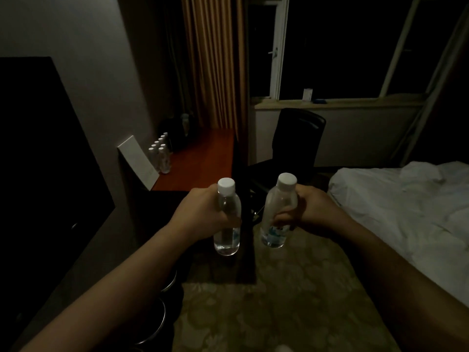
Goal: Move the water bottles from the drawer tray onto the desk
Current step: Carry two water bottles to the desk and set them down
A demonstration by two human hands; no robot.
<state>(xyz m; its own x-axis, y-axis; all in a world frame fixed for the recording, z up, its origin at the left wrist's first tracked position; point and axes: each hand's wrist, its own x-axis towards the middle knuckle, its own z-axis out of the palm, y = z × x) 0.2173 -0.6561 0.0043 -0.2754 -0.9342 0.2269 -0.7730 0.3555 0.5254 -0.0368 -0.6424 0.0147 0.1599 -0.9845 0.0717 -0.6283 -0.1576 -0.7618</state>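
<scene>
Carry step judged in hand. Left hand [203, 209] closed round left bottle [226, 219]; right hand [312, 212] closed round right bottle [276, 214]; both held upright, short of desk [200, 161]. Placement beside bottle cluster [160, 153] required next.

Both bare forearms are stretched forward from the lower corners of the view and angled inward, so that the two hands are brought near each other at mid-frame without touching. The left hand [203, 212] is closed around the upper body of a water bottle [226, 224], which is held upright, the fingers wrapped out of sight behind it. The right hand [311, 212] is clenched likewise on a second water bottle [276, 217], tilted slightly, with its fingers [281, 221] seen curled across the front. Both wrists are kept nearly straight.
</scene>
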